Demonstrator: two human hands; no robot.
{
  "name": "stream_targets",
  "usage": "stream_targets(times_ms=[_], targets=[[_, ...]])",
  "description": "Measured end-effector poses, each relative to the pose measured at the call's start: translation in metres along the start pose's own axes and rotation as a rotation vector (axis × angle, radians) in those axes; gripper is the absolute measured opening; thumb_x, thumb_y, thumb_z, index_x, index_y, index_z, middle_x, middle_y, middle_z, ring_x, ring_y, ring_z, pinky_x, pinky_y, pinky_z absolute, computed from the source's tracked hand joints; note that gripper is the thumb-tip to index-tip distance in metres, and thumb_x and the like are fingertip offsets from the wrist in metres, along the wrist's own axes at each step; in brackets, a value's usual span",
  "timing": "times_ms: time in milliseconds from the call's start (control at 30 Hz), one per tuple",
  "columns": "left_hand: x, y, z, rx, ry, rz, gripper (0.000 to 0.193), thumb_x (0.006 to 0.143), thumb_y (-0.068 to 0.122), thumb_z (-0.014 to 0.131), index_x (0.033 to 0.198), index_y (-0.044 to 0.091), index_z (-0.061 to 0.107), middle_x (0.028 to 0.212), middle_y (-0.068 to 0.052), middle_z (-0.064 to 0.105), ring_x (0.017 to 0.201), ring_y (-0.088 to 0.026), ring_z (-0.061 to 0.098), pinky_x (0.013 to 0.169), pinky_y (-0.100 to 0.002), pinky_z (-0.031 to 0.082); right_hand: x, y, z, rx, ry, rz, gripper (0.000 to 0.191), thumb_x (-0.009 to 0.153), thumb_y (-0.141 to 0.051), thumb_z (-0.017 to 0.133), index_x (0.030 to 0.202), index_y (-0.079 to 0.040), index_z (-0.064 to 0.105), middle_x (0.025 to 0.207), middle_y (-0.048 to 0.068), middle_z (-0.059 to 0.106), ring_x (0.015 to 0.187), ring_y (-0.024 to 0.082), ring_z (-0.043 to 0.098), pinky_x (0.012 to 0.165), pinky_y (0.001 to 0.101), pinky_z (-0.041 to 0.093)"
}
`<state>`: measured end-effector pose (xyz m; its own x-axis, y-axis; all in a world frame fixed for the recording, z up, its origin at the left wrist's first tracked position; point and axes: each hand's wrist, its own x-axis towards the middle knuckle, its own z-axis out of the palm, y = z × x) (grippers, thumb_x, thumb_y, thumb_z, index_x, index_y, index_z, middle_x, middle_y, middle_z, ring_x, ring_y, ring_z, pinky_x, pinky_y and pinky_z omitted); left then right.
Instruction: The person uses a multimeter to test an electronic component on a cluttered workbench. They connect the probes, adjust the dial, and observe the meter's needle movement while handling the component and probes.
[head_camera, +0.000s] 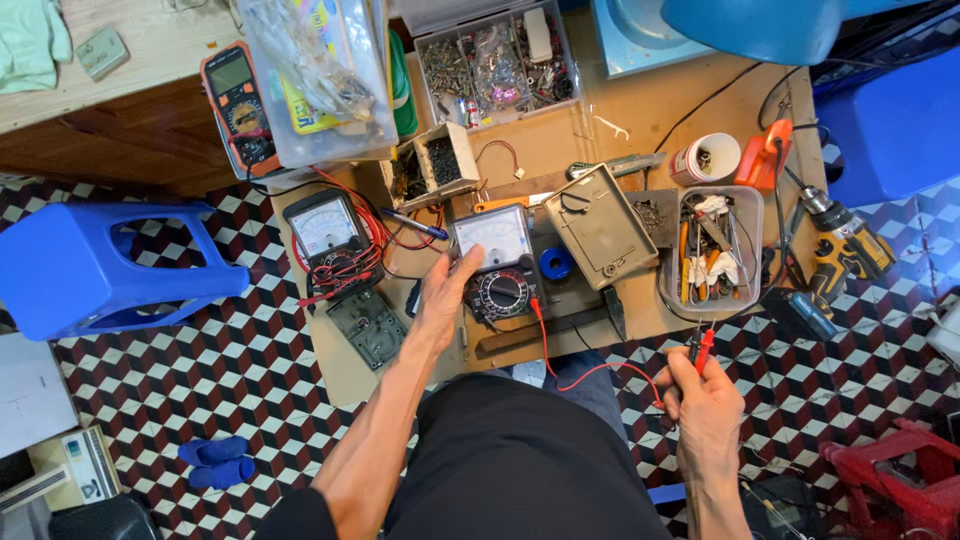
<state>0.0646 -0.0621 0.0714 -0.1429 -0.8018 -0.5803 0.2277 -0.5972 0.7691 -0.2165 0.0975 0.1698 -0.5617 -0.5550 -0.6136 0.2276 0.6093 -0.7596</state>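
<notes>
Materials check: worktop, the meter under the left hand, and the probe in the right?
Worktop: looks like raw plywood or hardboard, matte tan, scuffed. Analog meter under the left hand: black moulded plastic body, glossy clear window over a white dial. Probe in the right hand: red plastic; lead probably rubbery insulation.

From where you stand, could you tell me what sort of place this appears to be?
Probably a small electronics repair bench set low over a tiled floor. The left hand rests on an analog multimeter, the right hand holds test probes, and a compartment box of small parts and a tool tray sit nearby.
</notes>
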Motion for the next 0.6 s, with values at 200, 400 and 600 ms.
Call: stream_targets(times_ms=[200,400,600], targets=[[0.052,0.047,0.087,0.118,-0.268,0.194,0.054,0.091,0.028,0.078,0.13,-0.006,0.061,0.115,-0.014,0.074,0.1,-0.014,0.071,0.086,-0.027,0.058,0.047,-0.029,0.004,0.05,-0.085,-0.076,0.023,0.102,-0.02,0.067,0.092,0.001,0.061,0.071,0.002,0.058,0.047,0.005,0.041,0.045,0.0216,0.033],[0.096,0.025,0.151,0.137,-0.174,0.094,0.056,0.091,0.033,0.074,0.13,-0.005,0.061,0.101,-0.014,0.077,0.087,-0.014,0.072,0.073,-0.028,0.058,0.09,-0.081,0.009,0.017,-0.196,-0.133,0.019,0.102,-0.021,0.061,0.103,-0.002,0.064,0.075,0.001,0.06,0.052,0.003,0.04,0.046,0.0192,0.028],[0.102,0.019,0.166,0.333,-0.047,0.111,0.047,0.096,0.033,0.069,0.125,-0.005,0.067,0.1,-0.015,0.077,0.086,-0.017,0.069,0.073,-0.032,0.054,0.127,-0.134,0.003,-0.138,-0.382,-0.203,0.028,0.099,-0.018,0.053,0.124,-0.006,0.054,0.087,0.007,0.071,0.059,0.004,0.05,0.047,0.0193,0.036]])
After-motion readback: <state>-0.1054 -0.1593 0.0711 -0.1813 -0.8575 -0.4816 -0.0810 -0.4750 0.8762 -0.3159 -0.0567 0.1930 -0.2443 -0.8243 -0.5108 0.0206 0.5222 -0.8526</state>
